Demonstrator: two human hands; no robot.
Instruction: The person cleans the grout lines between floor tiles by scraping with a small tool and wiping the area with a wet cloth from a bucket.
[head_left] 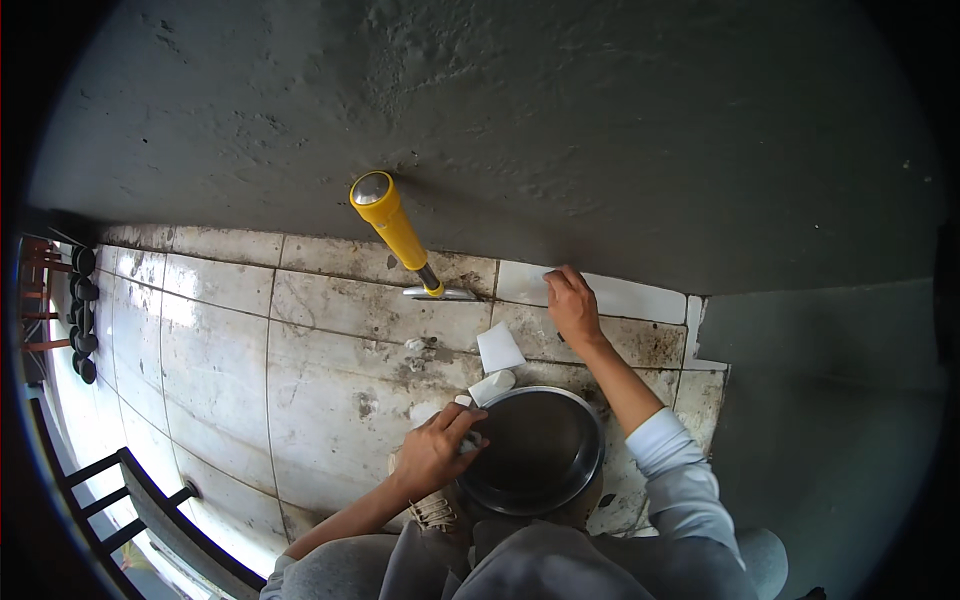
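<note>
My left hand point(437, 450) is at the left rim of a round metal basin point(530, 502) holding dark liquid. Its fingers are bent together around something pale and greyish, too hidden to name. Farther off, my right hand point(574, 308) rests with curled fingers against a white tile strip point(630, 298) at the foot of the wall. Anything inside those fingers is hidden. Between the hands lie a flat white square piece point(500, 347) and a white block point(492, 387), just outside the basin. A yellow-handled tool point(398, 235) with a flat metal foot stands upright beyond them, apart from both hands.
Dark grey wall point(600, 130) fills the far side and turns a corner at the right. Stained, pale floor tiles point(330, 350) stretch left. My shoe point(434, 512) is beside the basin. A dark chair or bench frame point(165, 520) and stool legs point(40, 315) stand at left.
</note>
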